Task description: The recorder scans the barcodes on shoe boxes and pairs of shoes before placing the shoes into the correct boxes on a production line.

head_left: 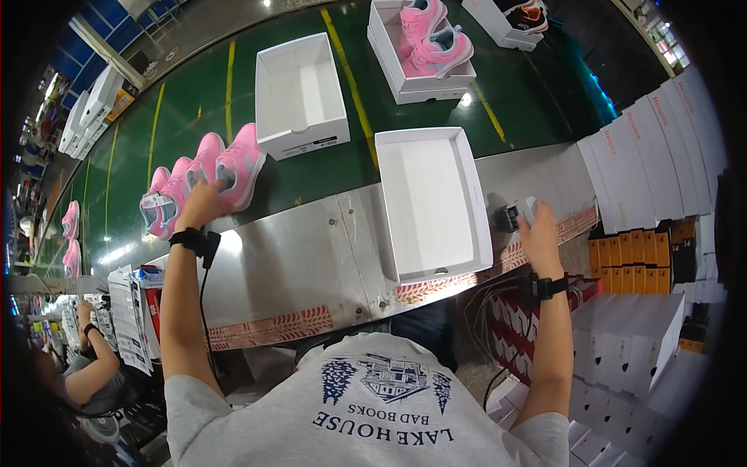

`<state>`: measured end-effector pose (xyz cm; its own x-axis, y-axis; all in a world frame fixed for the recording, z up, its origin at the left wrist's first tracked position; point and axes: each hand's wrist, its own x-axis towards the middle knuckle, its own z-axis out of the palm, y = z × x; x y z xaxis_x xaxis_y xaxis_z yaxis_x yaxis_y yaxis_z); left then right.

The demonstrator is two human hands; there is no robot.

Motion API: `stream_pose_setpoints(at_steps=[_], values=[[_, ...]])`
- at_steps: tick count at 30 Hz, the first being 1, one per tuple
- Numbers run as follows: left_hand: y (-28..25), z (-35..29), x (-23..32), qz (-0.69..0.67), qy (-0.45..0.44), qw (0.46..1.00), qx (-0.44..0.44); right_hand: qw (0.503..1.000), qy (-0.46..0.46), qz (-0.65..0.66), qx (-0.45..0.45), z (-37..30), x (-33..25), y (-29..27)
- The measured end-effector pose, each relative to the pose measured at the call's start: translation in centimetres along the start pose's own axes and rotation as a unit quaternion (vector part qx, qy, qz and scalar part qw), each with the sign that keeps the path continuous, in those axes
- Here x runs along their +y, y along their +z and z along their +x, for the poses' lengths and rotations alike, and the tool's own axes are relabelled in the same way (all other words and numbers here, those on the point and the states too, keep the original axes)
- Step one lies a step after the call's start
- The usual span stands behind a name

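My left hand (pixel 204 204) is closed on the heel openings of a pair of pink sneakers (pixel 247 159) at the belt's near edge. Directly left of them stands a second pink pair (pixel 175 194), with a white tag on one shoe. In my right hand (pixel 539 233), above the metal ledge, is a small grey and black block-shaped tool that looks like a hand stamp (pixel 510 217). Between my hands, an uncovered white shoebox (pixel 476 210) with a bare interior lies partly on the metal ledge. Another uncovered white shoebox (pixel 340 129) sits farther back on the belt.
The green belt (pixel 292 179) with yellow lines runs behind the metal ledge (pixel 288 257). A box holding pink sneakers (pixel 436 58) and one with dark shoes (pixel 529 15) stand at the back. Stacked white boxes (pixel 646 156) line the right. A co-worker's arm (pixel 95 366) shows at left.
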<state>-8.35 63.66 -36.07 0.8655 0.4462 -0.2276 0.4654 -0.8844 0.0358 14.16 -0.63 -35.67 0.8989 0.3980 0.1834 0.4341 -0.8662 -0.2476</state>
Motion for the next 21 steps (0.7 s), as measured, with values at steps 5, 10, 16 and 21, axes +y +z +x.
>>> stream_pose_setpoints(at_steps=[5, 10, 16, 21], values=[[-0.2, 1.1, -3.6, -0.129, 0.004, 0.991, 0.026, 0.988, -0.142, 0.049, 0.026, 2.0, -8.6, -3.8], [-5.7, 2.9, 0.5, -0.502, -0.091, 0.852, 0.116, 0.908, -0.318, 0.171, -0.211, -0.5, -17.5, -3.1], [-14.5, 4.5, 8.2, -0.621, -0.012, 0.770, 0.144, 0.885, -0.403, 0.138, -0.187, -2.0, -16.9, 2.4], [-16.1, 9.1, 9.9, -0.258, 0.330, 0.865, 0.276, 0.880, -0.412, 0.134, -0.197, -2.0, -16.7, 3.1]])
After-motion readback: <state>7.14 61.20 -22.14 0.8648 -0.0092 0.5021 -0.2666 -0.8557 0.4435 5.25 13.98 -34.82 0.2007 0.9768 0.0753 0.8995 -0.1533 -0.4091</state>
